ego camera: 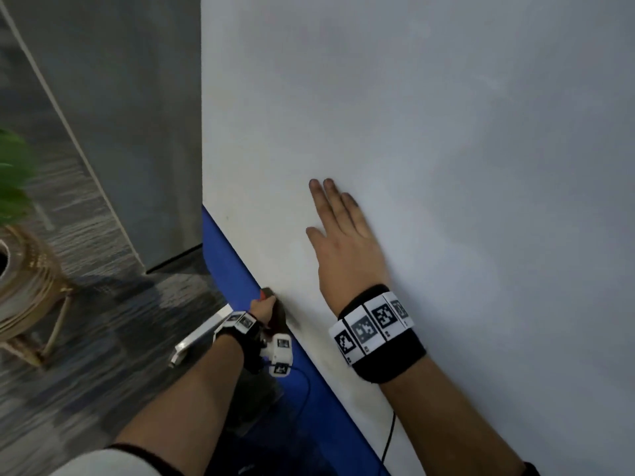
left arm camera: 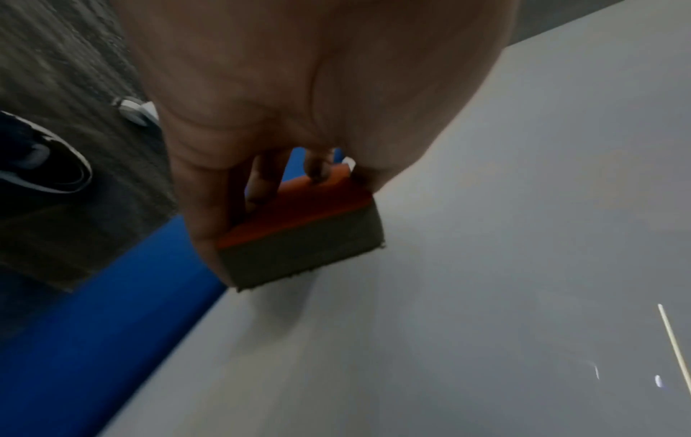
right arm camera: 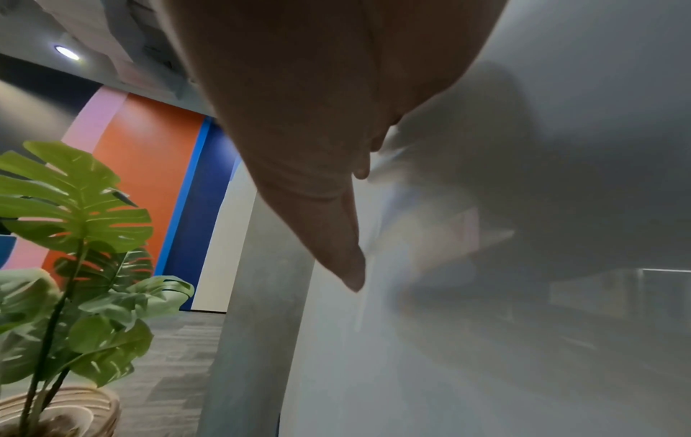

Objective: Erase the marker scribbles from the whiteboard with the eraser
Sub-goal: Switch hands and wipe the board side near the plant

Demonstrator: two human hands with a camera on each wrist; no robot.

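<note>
The whiteboard [ego camera: 446,132] fills most of the head view, upright, with a blue lower edge [ego camera: 237,269]. No clear scribbles show on it, only faint grey smudges. My left hand [ego camera: 264,309] grips the eraser [left arm camera: 299,230], an orange-backed block with a dark felt face, and holds the felt against the board close to the blue edge. My right hand [ego camera: 338,228] lies flat on the board higher up, fingers straight. In the right wrist view the right hand's thumb [right arm camera: 336,236] rests on the whiteboard [right arm camera: 486,325].
A potted plant [right arm camera: 78,236] in a woven pot [ego camera: 24,283] on a stand sits on the grey carpet to the left. A grey partition [ego camera: 137,115] stands behind the board's left side. A black cable [ego camera: 390,438] hangs by the board. A shoe [left arm camera: 41,159] shows on the floor.
</note>
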